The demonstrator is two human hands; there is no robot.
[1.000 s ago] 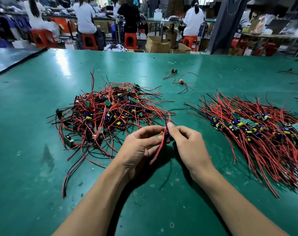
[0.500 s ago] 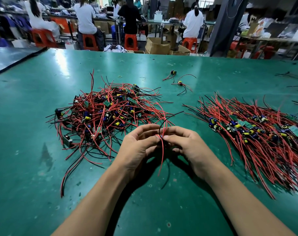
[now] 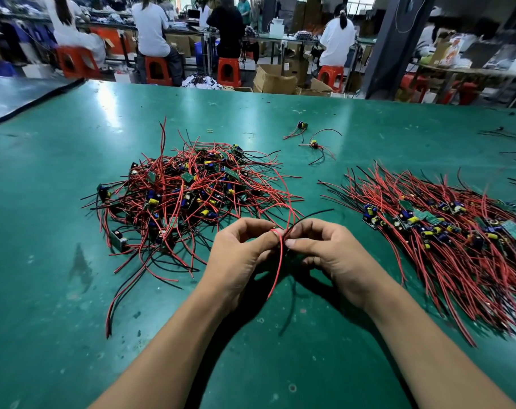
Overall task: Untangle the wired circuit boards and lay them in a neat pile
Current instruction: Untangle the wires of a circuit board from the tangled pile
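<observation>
A tangled heap of small green circuit boards with red and black wires lies left of centre on the green table. To the right, the combed pile of boards has its wires all running the same way. In front of the heap, my left hand and my right hand meet fingertip to fingertip. Both pinch the wires of one board; a red wire hangs down between them and a black one pokes up to the right. The board itself is hidden by my fingers.
Two loose wired boards lie farther back near the centre. Stray black wires lie at the right edge. A small rubber band lies beyond the heap. People sit on orange stools at benches past the table's far edge.
My hands have drawn closer together and the held wires swung from a slant to hanging straight down. The black wire now sticks out to the right above my right hand.
</observation>
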